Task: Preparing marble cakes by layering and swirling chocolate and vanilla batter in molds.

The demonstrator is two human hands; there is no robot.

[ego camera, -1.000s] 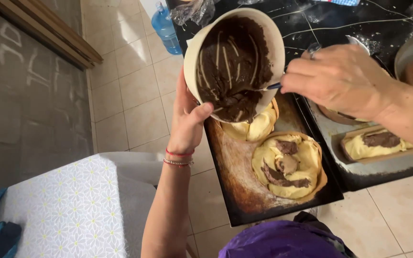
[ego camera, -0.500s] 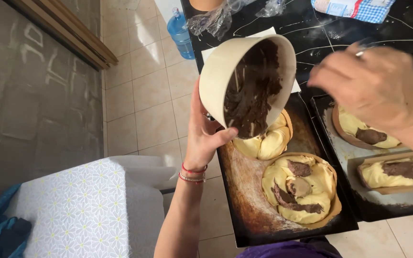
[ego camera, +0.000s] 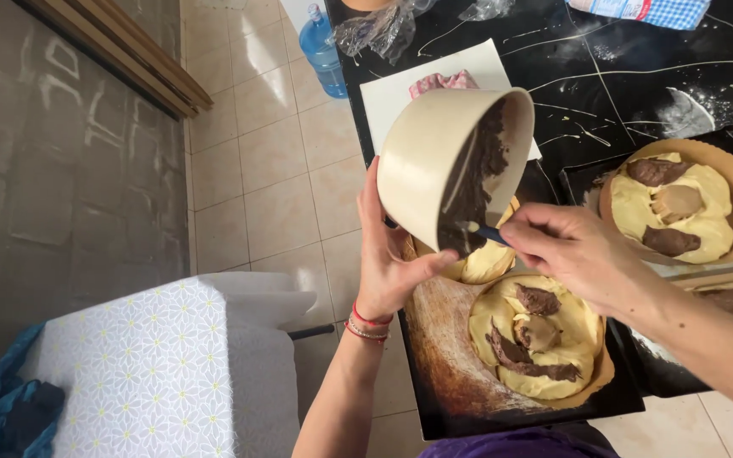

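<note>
1. Our left hand (ego camera: 388, 259) grips the cream bowl (ego camera: 434, 165) from beneath, thumb hooked up along its near wall, and tilts it so the mouth faces right. The bowl is smooth and matte outside, round, and smeared inside with thick, glossy brown batter.
2. Our right hand (ego camera: 574, 254) is closed around a dark, blue-handled utensil (ego camera: 489, 233) whose tip reaches into the bowl's lower rim; the tip itself is hidden in the batter.
3. The bowl hangs just above the far end of a dark rectangular baking tray (ego camera: 443, 373), its metal dusted and browned with a rough, crusty film.
4. On that tray lie two round paper moulds: a near one (ego camera: 536, 339) filled with pale yellow batter marbled with brown swirls, and a far one (ego camera: 485, 263) mostly hidden under the bowl.
5. To the right, a second tray carries another round mould (ego camera: 680, 199) with the same yellow-and-brown filling.
6. All rests on a black, veined, flour-streaked surface (ego camera: 621, 76).
7. At near left stands a white piece with a daisy-patterned cover (ego camera: 129, 373); a blue water bottle (ego camera: 324, 51) sits on the beige tiled floor far off.
</note>
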